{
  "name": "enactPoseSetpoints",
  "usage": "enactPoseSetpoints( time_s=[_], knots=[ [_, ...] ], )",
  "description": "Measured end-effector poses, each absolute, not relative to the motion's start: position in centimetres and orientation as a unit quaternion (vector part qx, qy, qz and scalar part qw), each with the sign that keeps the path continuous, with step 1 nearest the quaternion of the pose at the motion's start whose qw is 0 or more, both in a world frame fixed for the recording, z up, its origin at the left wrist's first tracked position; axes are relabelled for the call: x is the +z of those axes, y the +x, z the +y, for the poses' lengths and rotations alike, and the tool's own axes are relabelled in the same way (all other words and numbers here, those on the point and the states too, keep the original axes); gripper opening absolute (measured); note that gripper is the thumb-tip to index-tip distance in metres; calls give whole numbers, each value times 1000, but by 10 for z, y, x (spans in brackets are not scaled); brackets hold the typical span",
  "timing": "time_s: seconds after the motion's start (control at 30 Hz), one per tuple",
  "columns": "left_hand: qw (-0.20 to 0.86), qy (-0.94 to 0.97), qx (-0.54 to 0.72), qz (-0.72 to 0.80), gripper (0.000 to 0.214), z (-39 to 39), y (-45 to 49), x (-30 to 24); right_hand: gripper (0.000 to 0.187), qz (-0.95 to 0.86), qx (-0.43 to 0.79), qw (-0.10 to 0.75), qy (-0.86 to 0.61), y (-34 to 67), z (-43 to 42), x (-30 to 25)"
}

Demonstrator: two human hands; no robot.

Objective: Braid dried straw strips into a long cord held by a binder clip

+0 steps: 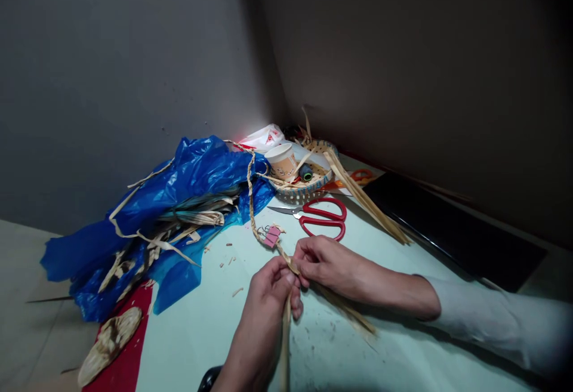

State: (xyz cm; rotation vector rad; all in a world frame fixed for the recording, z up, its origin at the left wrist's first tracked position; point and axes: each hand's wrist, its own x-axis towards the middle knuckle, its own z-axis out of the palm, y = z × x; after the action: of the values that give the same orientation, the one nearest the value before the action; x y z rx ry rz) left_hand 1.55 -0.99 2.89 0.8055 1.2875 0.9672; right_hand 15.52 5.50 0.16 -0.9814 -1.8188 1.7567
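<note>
Over the pale table, my left hand [275, 290] is closed on the lower end of a braid of dry straw-like strips [251, 192]. Beside it, my right hand [324, 264] pinches the same braid from the right. Loose strips [285, 344] hang down below my left hand, and another bundle runs out under my right wrist. A pink binder clip [271, 236] grips the braid just beyond my fingers. From there the braid runs away over the table towards a blue plastic bag. Red-handled scissors [320, 216] lie beyond my right hand, blades pointing left.
On the left spreads the blue plastic bag [201, 162] with dry strips. A basket [302, 192] holds a paper cup [282, 160] and a thread spool [305, 172]. A black flat object [439, 225] lies right; a woven oval piece [110, 344] sits at the left edge. Walls stand behind.
</note>
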Motion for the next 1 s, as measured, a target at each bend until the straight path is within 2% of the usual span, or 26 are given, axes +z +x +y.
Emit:
enactPoseSetpoints(
  time_s=[0.1, 0.27, 0.53, 0.7, 0.83, 1.0],
  knots=[
    [620, 306, 447, 568, 8, -10, 16, 25, 19, -703, 573, 212, -364, 157, 51, 6],
    [584, 295, 467, 594, 27, -8, 22, 16, 24, -781, 462, 185, -379, 159, 48, 15],
    [525, 291, 471, 646, 31, -11, 29, 17, 27, -803, 477, 169, -314, 167, 54, 20],
    [484, 285, 465, 685, 28, -11, 30, 13, 28, -834, 393, 148, -357, 173, 54, 23],
    [485, 286, 449, 694, 29, -9, 30, 11, 28, -843, 369, 138, -366, 174, 55, 29],
    [488, 333, 436, 679, 34, -11, 25, 10, 22, -841, 394, 132, -347, 181, 63, 37]
  ],
)
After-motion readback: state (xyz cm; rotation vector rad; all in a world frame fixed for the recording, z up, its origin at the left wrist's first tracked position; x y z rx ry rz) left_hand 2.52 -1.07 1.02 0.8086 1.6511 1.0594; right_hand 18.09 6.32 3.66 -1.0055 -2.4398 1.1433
